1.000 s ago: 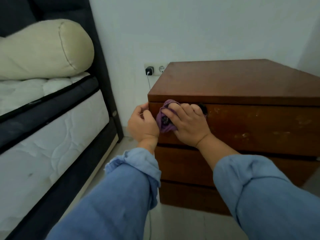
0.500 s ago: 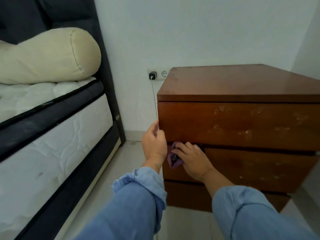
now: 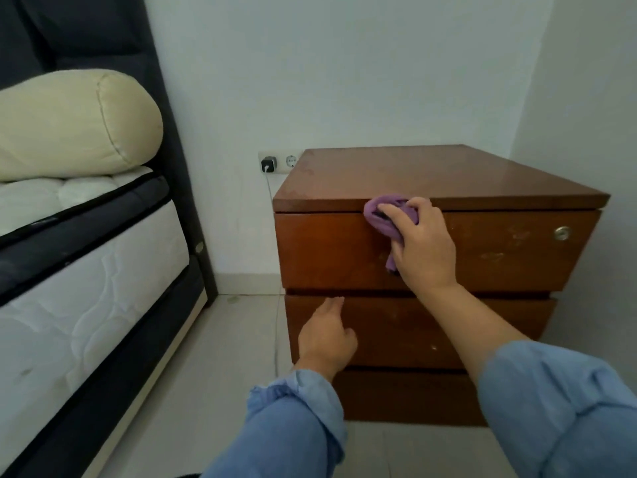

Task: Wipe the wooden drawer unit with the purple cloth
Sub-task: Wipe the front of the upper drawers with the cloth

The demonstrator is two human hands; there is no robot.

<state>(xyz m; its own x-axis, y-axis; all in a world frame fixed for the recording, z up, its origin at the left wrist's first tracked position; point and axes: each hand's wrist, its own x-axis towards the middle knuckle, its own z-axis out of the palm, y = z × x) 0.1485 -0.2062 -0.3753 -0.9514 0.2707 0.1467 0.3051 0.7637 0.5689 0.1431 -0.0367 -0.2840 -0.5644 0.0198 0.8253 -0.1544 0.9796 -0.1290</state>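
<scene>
Right hand point(image 3: 422, 246) grip: fingers curled round the purple cloth point(image 3: 391, 215), bunched, pressed against the top drawer front point(image 3: 331, 250) of the wooden drawer unit point(image 3: 431, 174), right under the top panel's front edge. Most of the cloth sits ahead of the fingertips, toward the unit's left; a thin tail hangs out below the palm.

Left hand point(image 3: 325, 336) grip holds nothing: index finger extended, tip at the gap above the second drawer point(image 3: 413, 332), other fingers loosely curled.

Unit: reddish-brown glossy wood, boxy, flat slab top, three stacked drawer fronts. Pale scuffs on the top drawer's right half, round metal lock point(image 3: 562, 232) near its right end.

Cloth: soft, crumpled, matte. Both sleeves blue fabric, rolled cuffs.

Left: bed with quilted white mattress point(image 3: 86, 288), dark piping, cream bolster point(image 3: 76, 122) on top. Wall socket point(image 3: 291, 161) with black charger point(image 3: 268, 164) and white cable point(image 3: 275, 270) running down to tiled floor point(image 3: 224, 339).
</scene>
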